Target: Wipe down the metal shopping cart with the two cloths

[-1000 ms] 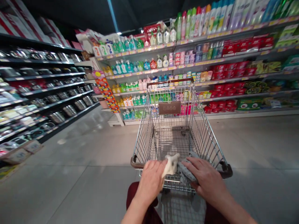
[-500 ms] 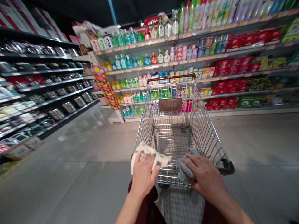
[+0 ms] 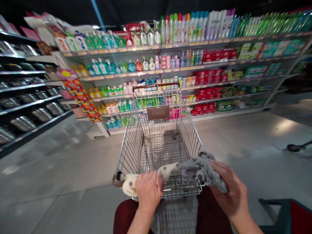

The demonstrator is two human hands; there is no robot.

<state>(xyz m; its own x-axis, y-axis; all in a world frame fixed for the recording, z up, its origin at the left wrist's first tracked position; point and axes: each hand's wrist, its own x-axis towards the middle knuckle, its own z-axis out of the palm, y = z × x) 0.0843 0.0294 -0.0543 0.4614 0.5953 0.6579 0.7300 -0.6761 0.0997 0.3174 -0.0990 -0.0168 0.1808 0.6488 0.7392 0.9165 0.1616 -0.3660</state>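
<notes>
A wire shopping cart (image 3: 161,146) stands in front of me, its basket showing bare mesh. At the cart's near edge, my left hand (image 3: 149,188) is wrapped round a cream cloth with dark spots (image 3: 168,170), whose ends stick out on both sides of the fist. To the right, my right hand (image 3: 227,183) holds a crumpled grey cloth (image 3: 206,170) over the cart's near right corner. The inner ends of the two cloths meet or overlap near the middle. The near rail beneath them is mostly hidden.
Beyond the cart, shelves (image 3: 117,77) hold bottles, jars and red packs. Metal pots (image 3: 23,125) fill shelves at the left. A dark and red object (image 3: 287,211) stands at the lower right, and a black wheel-like part (image 3: 294,148) is on the floor at the right.
The view has swung right, so cart and shelves appear further left. My left hand now grips its cloth in a fist. My right hand has moved right with the grey cloth, now more bunched up.
</notes>
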